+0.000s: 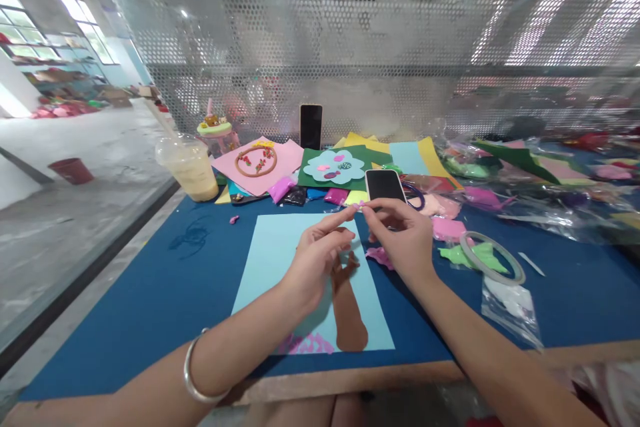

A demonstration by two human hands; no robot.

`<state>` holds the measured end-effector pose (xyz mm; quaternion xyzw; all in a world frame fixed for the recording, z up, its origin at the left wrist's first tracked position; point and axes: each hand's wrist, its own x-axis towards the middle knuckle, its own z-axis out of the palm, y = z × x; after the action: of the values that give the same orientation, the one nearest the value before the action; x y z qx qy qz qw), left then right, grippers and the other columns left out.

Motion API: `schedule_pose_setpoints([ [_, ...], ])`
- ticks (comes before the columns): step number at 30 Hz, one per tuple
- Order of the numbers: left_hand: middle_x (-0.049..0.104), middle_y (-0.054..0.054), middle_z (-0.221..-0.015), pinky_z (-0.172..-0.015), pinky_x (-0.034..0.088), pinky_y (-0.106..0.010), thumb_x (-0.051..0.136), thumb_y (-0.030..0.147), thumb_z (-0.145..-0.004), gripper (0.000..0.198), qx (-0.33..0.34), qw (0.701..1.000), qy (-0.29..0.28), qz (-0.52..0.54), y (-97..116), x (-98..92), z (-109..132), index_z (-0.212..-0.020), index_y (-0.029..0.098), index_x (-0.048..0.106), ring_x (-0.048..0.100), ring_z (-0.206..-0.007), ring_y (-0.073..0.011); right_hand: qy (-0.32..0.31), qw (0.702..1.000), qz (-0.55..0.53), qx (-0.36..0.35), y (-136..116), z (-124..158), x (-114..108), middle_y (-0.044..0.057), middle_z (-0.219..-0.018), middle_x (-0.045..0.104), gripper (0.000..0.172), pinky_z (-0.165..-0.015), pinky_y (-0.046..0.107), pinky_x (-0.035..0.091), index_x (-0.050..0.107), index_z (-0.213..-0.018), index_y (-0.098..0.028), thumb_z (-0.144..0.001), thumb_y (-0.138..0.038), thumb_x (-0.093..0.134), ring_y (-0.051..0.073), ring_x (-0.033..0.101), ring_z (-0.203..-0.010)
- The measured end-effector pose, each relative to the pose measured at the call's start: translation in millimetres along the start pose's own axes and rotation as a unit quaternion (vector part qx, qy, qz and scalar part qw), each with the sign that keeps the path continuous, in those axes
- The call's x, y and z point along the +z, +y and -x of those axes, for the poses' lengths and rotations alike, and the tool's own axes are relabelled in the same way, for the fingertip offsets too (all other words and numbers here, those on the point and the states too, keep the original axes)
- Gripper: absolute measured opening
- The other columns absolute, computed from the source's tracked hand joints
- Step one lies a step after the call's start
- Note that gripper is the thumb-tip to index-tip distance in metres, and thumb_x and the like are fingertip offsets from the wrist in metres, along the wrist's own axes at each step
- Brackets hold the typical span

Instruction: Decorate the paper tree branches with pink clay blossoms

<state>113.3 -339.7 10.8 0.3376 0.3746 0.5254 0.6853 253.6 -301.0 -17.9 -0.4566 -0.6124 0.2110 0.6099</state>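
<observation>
Over the top right of a light blue sheet point(280, 247), my two hands meet at the fingertips. My left hand point(317, 257) has its index finger stretched out, touching a tiny bit of pinkish-purple clay point(357, 205); its thumb is apart from that finger. Thumb and index finger of my right hand point(403, 240) are pinched at the same bit. A brown tree-trunk shape point(350, 313) lies on the sheet, its upper part partly behind my left hand. Pink-purple clay point(313, 344) is spread along the sheet's bottom edge. A pink clay lump point(381, 257) lies beside my right hand.
A drink cup point(193, 170) stands at the back left. Phones point(311, 127) point(385, 185), coloured papers and clay packets line the back. To the right lie a tape roll point(493, 257), green clay point(457, 253) and a plastic bag point(513, 307). A perforated metal panel point(350, 47) rises behind.
</observation>
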Motion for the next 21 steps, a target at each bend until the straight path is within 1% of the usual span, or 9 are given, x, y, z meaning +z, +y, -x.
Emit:
schedule_pose_setpoints([
  [6,0.056,0.001,-0.059,-0.056,0.040,-0.021,0.066,0.015,-0.065,0.046,-0.008,1.000,-0.011,0.008,-0.4,0.6,0.8,-0.111,0.017,0.068,0.046,-0.054,-0.0080,0.004,1.000,0.013,-0.012,0.2,0.3,0.6,-0.002,-0.053,0.062,0.012,-0.044,0.025,0.047,0.069,-0.081,-0.019,-0.074,-0.030,0.068,0.013,0.057,-0.041],
  [9,0.057,0.001,-0.058,-0.057,0.040,-0.022,0.067,0.015,-0.064,0.046,-0.010,1.000,-0.009,0.017,-0.9,-0.4,0.1,-0.110,0.016,0.068,0.047,-0.054,-0.0084,-0.002,1.000,0.018,-0.022,-0.2,0.9,0.3,-0.002,-0.055,0.062,0.011,-0.045,0.025,0.048,0.069,-0.081,-0.019,-0.075,-0.029,0.067,0.013,0.057,-0.042],
  [14,0.054,0.001,-0.056,-0.058,0.041,-0.022,0.067,0.015,-0.064,0.046,-0.009,0.999,-0.019,0.031,-1.4,-2.2,-1.3,-0.110,0.018,0.069,0.051,-0.060,-0.0107,-0.017,0.999,0.021,-0.035,-0.5,2.4,-1.0,-0.002,-0.057,0.063,0.012,-0.049,0.025,0.050,0.070,-0.084,-0.019,-0.076,-0.028,0.067,0.013,0.058,-0.047],
  [18,0.053,0.002,-0.055,-0.059,0.040,-0.020,0.067,0.015,-0.064,0.044,-0.007,1.000,-0.006,0.024,-2.4,-2.1,-1.2,-0.108,0.019,0.070,0.050,-0.059,-0.0096,-0.022,0.998,0.020,-0.048,0.0,2.7,-1.2,-0.002,-0.060,0.064,0.012,-0.053,0.025,0.051,0.071,-0.085,-0.020,-0.077,-0.027,0.066,0.013,0.060,-0.051],
  [21,0.048,0.004,-0.050,-0.059,0.040,-0.019,0.067,0.015,-0.065,0.042,-0.002,1.000,0.008,0.016,-3.6,-2.2,-1.2,-0.107,0.019,0.070,0.047,-0.056,-0.0084,-0.023,0.998,0.022,-0.062,0.8,2.4,-0.7,-0.002,-0.059,0.063,0.010,-0.053,0.025,0.051,0.071,-0.083,-0.020,-0.077,-0.026,0.066,0.013,0.060,-0.051],
])
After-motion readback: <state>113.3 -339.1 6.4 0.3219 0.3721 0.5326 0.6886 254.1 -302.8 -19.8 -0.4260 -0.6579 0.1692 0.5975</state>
